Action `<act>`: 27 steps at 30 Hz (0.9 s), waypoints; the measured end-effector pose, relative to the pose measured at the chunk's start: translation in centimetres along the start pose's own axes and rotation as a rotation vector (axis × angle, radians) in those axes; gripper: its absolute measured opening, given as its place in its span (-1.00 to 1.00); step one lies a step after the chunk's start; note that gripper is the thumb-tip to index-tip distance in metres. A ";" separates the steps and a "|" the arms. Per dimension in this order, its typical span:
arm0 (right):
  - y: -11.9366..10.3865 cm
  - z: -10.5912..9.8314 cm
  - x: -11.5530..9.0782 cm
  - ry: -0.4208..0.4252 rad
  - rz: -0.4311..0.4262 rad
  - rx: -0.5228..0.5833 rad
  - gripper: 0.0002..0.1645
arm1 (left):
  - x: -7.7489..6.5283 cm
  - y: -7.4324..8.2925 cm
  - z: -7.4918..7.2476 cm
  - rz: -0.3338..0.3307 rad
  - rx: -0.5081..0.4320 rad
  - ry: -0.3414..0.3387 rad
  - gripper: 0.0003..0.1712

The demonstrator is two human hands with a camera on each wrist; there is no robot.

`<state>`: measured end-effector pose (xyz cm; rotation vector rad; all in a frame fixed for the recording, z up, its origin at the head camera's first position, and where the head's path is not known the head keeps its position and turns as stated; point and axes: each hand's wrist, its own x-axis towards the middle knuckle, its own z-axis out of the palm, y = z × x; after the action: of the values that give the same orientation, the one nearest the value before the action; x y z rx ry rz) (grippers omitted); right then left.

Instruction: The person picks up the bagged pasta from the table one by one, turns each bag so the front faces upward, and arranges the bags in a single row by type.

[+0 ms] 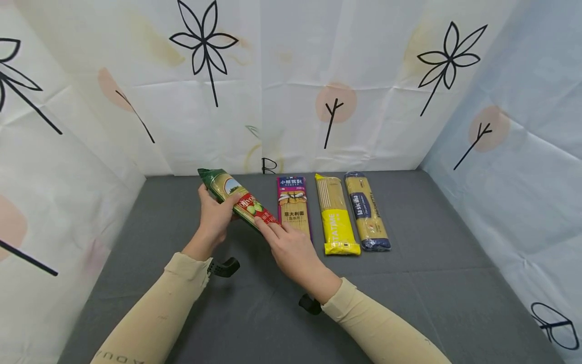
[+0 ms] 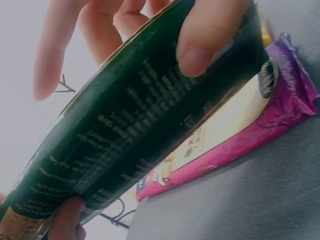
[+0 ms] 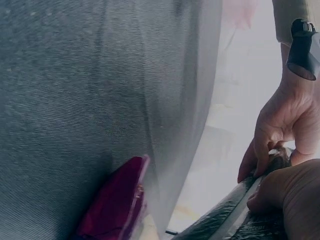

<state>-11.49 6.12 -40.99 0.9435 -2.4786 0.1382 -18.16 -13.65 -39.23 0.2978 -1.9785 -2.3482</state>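
Note:
A green pack of spaghetti (image 1: 247,203) with a red label and a picture of olives is held tilted above the table, its green end up at the left. My left hand (image 1: 213,218) grips its upper left part, with the thumb over the front. My right hand (image 1: 295,253) holds the lower right end, its fingers lying over the front edge. The left wrist view shows the dark green back of the pack (image 2: 115,130), covered with small print. In the right wrist view both hands are around the pack (image 3: 215,222).
On the grey table (image 1: 436,303), right of the held pack, lie a purple pasta pack (image 1: 293,199), a yellow pasta pack (image 1: 338,222) and a blue-labelled spaghetti pack (image 1: 367,212) side by side. Patterned white cloth (image 1: 291,65) rises behind and at both sides.

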 end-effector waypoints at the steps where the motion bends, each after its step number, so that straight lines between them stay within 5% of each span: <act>1: 0.1 0.1 -0.1 0.003 0.006 0.006 -0.11 | 0.0 -0.1 0.1 0.008 -0.016 0.003 -0.07; 8: 0.3 0.2 -0.4 0.002 0.048 0.078 -0.09 | 0.1 -0.4 0.1 0.021 -0.064 0.019 -0.10; 18: 0.8 0.2 -0.9 -0.145 0.249 0.541 -0.15 | 0.5 0.2 -1.1 0.095 -0.069 -0.006 -0.19; 27: 1.6 0.6 -0.9 -0.151 0.357 0.785 -0.22 | 0.6 1.0 -1.6 0.120 -0.031 -0.029 -0.20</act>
<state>-12.15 7.72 -41.81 0.7822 -2.7388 1.2670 -18.51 -15.43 -38.61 0.1404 -1.9122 -2.3198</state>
